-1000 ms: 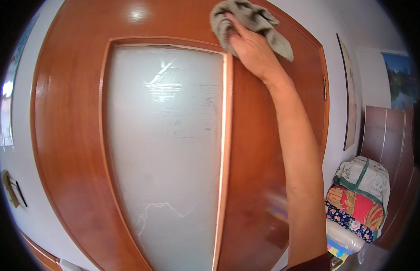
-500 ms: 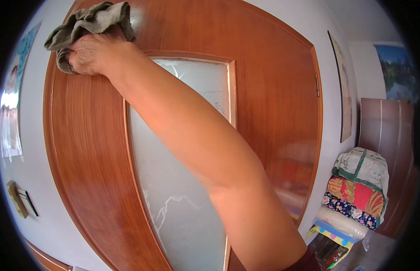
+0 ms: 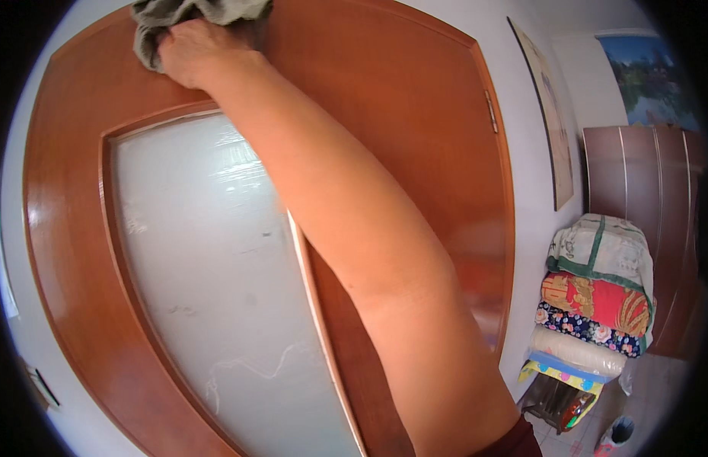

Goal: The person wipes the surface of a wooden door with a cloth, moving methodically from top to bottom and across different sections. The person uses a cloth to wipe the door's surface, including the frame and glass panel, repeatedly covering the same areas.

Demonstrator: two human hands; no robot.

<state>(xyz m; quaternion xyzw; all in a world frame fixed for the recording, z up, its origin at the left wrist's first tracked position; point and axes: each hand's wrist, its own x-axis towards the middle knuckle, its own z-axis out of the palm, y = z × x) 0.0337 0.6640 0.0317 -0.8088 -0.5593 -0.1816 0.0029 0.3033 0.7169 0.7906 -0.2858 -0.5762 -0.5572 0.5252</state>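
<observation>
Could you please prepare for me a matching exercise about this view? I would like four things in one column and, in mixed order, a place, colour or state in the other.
Things:
1. cloth
2. door
3. pane
4. hinge

Descriptions:
A. frosted and pale
B. on the right edge of the brown wood
C. grey-green, in the right hand
D. reddish brown and glossy

Right pairs: 1-C, 2-D, 3-A, 4-B
</observation>
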